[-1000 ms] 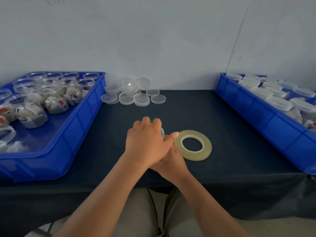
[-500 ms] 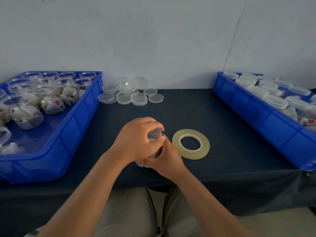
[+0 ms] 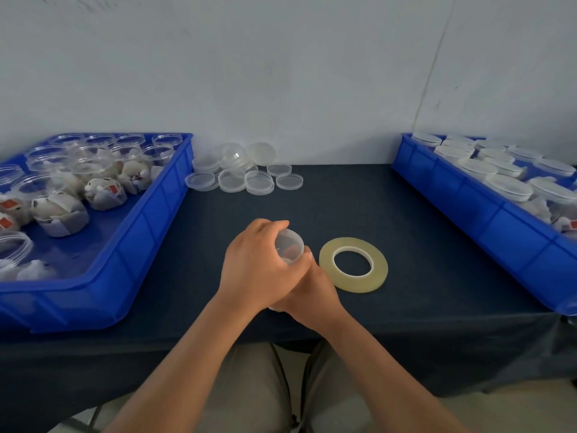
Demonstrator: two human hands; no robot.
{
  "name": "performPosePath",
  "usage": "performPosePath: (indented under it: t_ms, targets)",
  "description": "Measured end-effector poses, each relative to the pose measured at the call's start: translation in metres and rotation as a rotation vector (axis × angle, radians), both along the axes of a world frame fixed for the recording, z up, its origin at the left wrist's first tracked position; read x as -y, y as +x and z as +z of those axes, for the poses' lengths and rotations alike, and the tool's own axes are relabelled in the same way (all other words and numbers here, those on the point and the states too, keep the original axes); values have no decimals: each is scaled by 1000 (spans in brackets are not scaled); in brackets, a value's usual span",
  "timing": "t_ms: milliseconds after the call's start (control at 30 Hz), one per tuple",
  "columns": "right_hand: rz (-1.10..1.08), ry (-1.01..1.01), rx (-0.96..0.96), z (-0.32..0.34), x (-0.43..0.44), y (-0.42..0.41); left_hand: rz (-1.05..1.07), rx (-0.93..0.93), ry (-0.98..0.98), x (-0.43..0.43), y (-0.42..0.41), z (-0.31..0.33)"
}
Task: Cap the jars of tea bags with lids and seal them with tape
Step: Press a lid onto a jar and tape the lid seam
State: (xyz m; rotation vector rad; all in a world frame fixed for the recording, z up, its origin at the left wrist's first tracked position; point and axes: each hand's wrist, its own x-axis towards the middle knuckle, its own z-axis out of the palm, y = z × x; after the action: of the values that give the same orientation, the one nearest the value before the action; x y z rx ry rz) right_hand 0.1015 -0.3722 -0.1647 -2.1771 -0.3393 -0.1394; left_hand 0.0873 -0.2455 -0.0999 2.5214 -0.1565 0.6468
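Small clear plastic jar of tea bags point(image 3: 288, 246) is tilted at frame centre, both my hands curled round it, left hand point(image 3: 256, 270) over right hand point(image 3: 312, 290); a slack grip could let it slip onto the dark surface point(image 3: 421, 232).

No legible text, brand, number or sign. Red tags point(image 3: 114, 190) on tea bags point(image 3: 59, 210) in left bin point(image 3: 150, 220): print too small to read. Red tag point(image 3: 574, 225) in right bin point(image 3: 468, 198): likewise unreadable.
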Motion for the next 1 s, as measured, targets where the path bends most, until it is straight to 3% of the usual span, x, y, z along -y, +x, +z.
performPosePath:
  t_ms: [400, 600, 767, 833, 900, 933, 1000]
  targets:
    - [59, 76, -38, 7, 4, -2, -188, -39, -93, -20, 5, 3]
    - [67, 120, -41, 7, 6, -6, -288, 2, -595, -18, -8, -34]
    - [246, 344, -31, -1, 19, -10, -269, -65, -672, -22, -8, -51]
    - [178, 525, -95, 3, 27, -14, -271, -88, -689, -23, -4, -50]
    - [-29, 717, -75, 13, 41, -14, -259, -114, -714, -24, -1, -51]
    - [-143, 746, -27, 21, 52, -12, -256, -130, -730, -24, 0, -52]
    - [-329, 594, 113, 36, 80, -7, -257, -155, -750, -26, 2, -55]
